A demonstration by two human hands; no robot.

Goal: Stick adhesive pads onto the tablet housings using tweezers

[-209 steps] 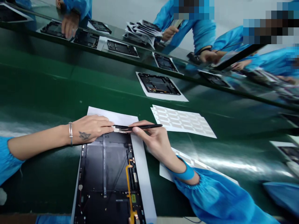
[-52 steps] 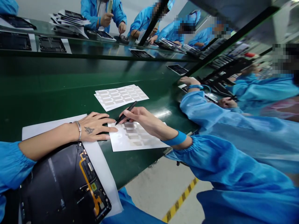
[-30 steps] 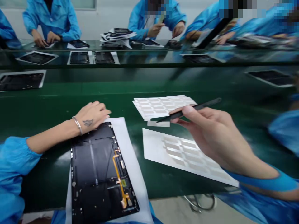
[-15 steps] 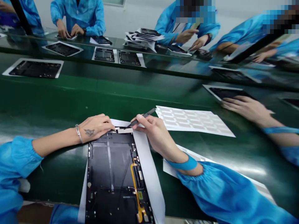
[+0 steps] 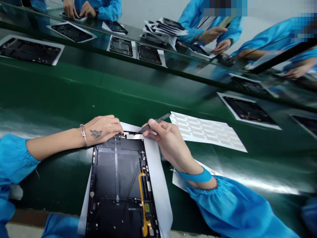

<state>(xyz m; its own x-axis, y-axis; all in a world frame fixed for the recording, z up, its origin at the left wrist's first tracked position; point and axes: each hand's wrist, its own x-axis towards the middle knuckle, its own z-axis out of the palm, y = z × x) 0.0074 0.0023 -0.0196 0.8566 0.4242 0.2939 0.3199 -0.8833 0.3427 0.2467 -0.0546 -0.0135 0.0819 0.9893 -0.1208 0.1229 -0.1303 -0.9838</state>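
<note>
A black tablet housing (image 5: 119,178) with an orange flex cable lies on white paper (image 5: 160,191) in front of me. My left hand (image 5: 105,129) rests over its far left corner, fingers drawn together, the fingertips gripping the edge beside small parts. Dark tweezers (image 5: 158,122) are pinched in my right hand (image 5: 170,138) at the far right corner. Their point touches or hovers just over a pale strip (image 5: 135,136) along the far edge of the housing; contact is hard to make out.
A sheet of pale stickers (image 5: 208,130) lies beyond my right hand, and another sheet (image 5: 179,180) is partly under my right forearm. More tablet housings on paper (image 5: 250,107) lie around the green table. Across a glass shelf, co-workers handle similar housings near a stack (image 5: 163,29).
The view has shifted, with the far side sitting higher. A co-worker's hand at the right has withdrawn from a housing. My hands keep nearly the same places on mine.
</note>
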